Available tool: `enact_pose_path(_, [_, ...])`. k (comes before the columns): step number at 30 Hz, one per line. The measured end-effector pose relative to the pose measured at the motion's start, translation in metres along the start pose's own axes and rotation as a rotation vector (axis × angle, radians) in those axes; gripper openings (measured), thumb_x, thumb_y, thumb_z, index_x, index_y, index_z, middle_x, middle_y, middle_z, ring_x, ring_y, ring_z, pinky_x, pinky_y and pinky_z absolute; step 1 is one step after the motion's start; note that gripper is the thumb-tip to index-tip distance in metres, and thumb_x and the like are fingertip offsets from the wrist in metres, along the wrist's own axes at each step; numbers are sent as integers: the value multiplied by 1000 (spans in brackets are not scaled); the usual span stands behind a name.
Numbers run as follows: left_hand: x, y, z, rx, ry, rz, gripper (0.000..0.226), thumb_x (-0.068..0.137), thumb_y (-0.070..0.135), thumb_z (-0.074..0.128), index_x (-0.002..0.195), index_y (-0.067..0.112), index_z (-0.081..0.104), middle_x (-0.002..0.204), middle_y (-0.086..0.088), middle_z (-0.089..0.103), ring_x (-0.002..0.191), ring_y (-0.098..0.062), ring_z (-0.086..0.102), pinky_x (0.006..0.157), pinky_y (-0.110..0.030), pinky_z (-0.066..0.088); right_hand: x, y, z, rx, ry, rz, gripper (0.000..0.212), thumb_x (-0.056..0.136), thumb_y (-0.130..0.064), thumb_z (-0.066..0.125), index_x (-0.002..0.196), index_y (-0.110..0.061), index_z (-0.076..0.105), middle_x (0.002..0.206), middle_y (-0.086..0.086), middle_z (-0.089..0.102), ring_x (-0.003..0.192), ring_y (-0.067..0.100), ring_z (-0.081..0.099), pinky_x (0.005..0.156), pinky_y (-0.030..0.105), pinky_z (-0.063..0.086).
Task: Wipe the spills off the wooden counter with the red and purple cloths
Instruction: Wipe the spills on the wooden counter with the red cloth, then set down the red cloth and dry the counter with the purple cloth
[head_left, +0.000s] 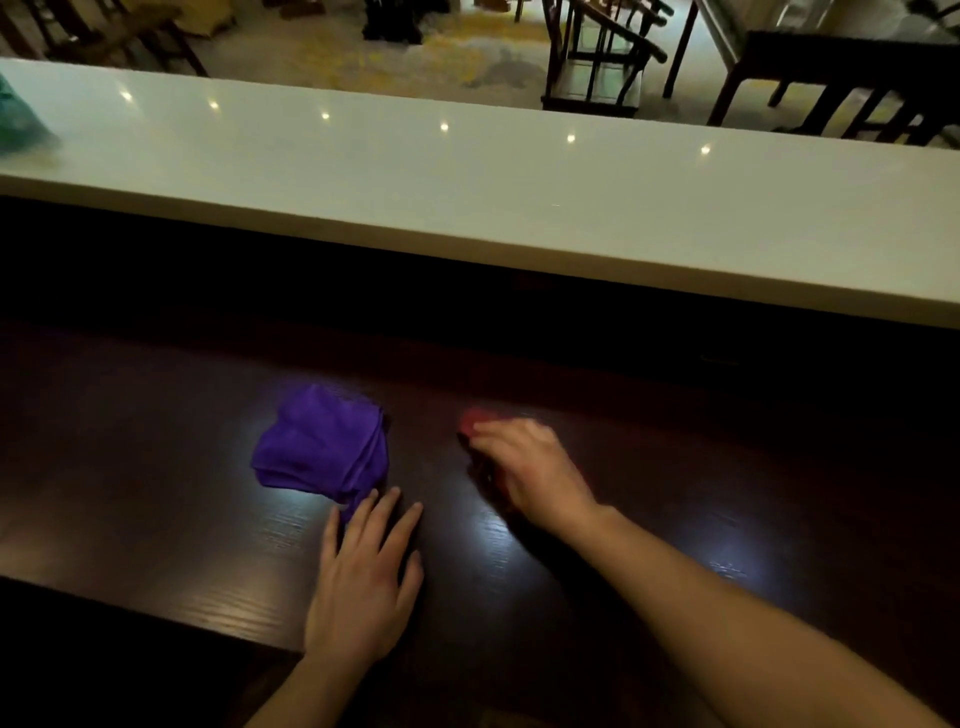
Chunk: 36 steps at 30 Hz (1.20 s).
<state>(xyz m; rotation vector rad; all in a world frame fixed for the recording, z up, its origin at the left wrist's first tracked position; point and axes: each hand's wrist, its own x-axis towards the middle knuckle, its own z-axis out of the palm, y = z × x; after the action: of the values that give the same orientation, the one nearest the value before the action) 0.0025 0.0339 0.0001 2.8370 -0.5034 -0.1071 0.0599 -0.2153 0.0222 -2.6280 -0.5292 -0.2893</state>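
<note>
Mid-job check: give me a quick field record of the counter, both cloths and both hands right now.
surface: dark wooden counter, glossy, no spill discernible
purple cloth: crumpled purple cloth, lying free on the counter
red cloth: bunched red cloth, mostly hidden under the right hand
left hand: flat on the counter, fingertips at the purple cloth's near corner
right hand: closed over the red cloth, motion-blurred
</note>
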Motion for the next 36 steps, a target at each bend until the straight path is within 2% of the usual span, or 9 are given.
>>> enact_pose_path(4, [1, -1, -1, -18, 11, 9, 53, 87, 41, 45, 137, 28, 54, 149, -2, 48, 141, -24, 37, 115, -55, 22, 59, 4, -18, 113, 155, 142, 43, 81, 6, 57, 119, -11, 65, 128, 9, 63, 110, 33, 59, 89, 48, 49])
enact_pose_path(12, [2, -4, 1, 6, 4, 14, 54, 83, 43, 50, 136, 31, 54, 148, 0, 48, 140, -24, 38, 114, -56, 20, 121, -6, 11, -71, -36, -24, 48, 84, -3, 58, 130, -17, 56, 141, 5, 52, 128, 31, 46, 98, 47, 44])
enact_pose_path(17, [1, -2, 0, 2, 1, 1, 55, 82, 43, 51, 136, 33, 53, 149, 2, 47, 140, -25, 39, 114, -57, 19, 123, -17, 44, -120, -260, -41, 45, 92, -17, 52, 136, -23, 49, 157, 1, 30, 140, 32, 30, 113, 45, 27])
enact_pose_path(20, [2, -2, 0, 4, 9, -2, 57, 80, 43, 52, 136, 32, 53, 149, 2, 47, 139, -26, 41, 114, -56, 18, 120, -34, 52, -154, -129, 34, 39, 94, -27, 50, 133, -23, 51, 156, -1, 31, 143, 37, 19, 117, 53, 13])
enact_pose_path(23, [1, -3, 2, 23, 28, 10, 60, 78, 42, 53, 136, 30, 53, 147, 0, 49, 136, -27, 42, 115, -56, 16, 125, -68, 57, -13, -98, -59, 47, 93, -41, 53, 136, -22, 49, 155, 3, 33, 145, 30, 19, 118, 51, 13])
enact_pose_path(26, [2, -6, 5, 60, 46, 27, 58, 77, 41, 53, 133, 27, 56, 137, -6, 57, 132, -30, 46, 114, -57, 18, 129, -103, 69, 104, -311, -153, 58, 91, -49, 54, 143, -28, 40, 159, 3, 24, 147, 29, 14, 119, 47, 12])
enact_pose_path(29, [3, -8, 8, 83, 82, 49, 57, 73, 41, 54, 126, 24, 60, 127, -8, 61, 127, -30, 46, 111, -60, 23, 130, -116, 81, 53, -442, -96, 69, 87, -57, 56, 146, -32, 33, 161, 0, 16, 147, 31, 6, 119, 49, 9])
enact_pose_path(32, [3, -8, 10, 85, 120, 64, 54, 73, 40, 52, 124, 23, 61, 124, -8, 62, 125, -29, 45, 110, -59, 23, 132, -116, 85, -37, -439, -71, 67, 87, -54, 58, 146, -34, 32, 162, -1, 14, 147, 33, 8, 118, 50, 10])
enact_pose_path(36, [3, -7, 7, 93, 93, 61, 55, 73, 40, 51, 125, 22, 62, 130, -8, 62, 130, -30, 44, 110, -59, 22, 133, -115, 87, -95, -345, -90, 48, 88, -39, 60, 134, -31, 49, 157, 1, 28, 137, 37, 27, 106, 48, 28])
